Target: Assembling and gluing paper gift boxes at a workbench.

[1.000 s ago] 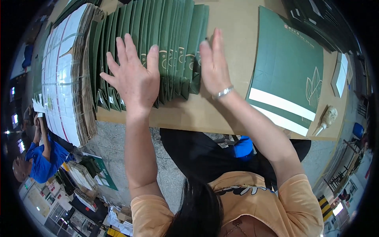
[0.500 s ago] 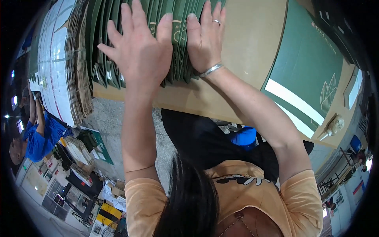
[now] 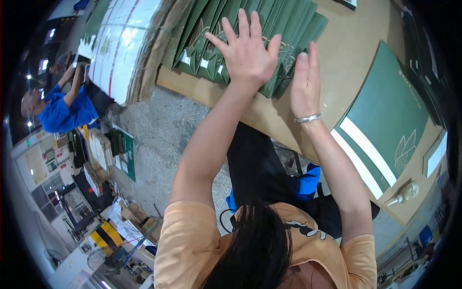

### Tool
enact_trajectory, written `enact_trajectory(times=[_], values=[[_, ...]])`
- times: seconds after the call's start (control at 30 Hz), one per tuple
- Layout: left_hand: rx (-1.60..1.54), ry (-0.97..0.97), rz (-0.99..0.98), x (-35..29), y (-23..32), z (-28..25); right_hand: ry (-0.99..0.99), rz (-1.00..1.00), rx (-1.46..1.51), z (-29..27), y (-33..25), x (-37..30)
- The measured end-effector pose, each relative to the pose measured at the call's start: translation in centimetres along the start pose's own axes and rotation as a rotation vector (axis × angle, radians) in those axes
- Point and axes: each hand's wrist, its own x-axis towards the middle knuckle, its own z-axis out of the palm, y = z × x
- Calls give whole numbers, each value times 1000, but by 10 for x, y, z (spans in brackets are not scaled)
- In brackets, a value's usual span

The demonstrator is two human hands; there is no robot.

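A row of folded green paper bags (image 3: 288,24) with gold line prints leans over on the tan table, their folded ends toward me. My left hand (image 3: 251,57) lies spread on top of the bags, fingers pointing away from me, gripping nothing. Against the right end of the row stands my right hand (image 3: 306,86), flat and on edge. Its fingers are stretched out and close together, with a silver bangle at the wrist; whether the palm touches the last bag I cannot tell.
To the left rises a tall strapped stack (image 3: 127,45) of white and brown sheets. Flat green sheets with white strips (image 3: 385,120) lie at the right, near a pale bottle with a nozzle (image 3: 406,192). A co-worker in a blue shirt (image 3: 70,111) is at the far left.
My left hand has come down onto the slanting bags, and the row leans more and sits closer together. My right hand has turned on edge at its right end. The view has shifted.
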Motion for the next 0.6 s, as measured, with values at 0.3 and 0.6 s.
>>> enact_trajectory(times=[0.3, 0.6], values=[[-143, -20, 9, 21, -18, -41, -75, 120, -96, 20, 7, -11], [-26, -283, -170, 64, 15, -123, -71, 147, -194, 34, 3, -11]])
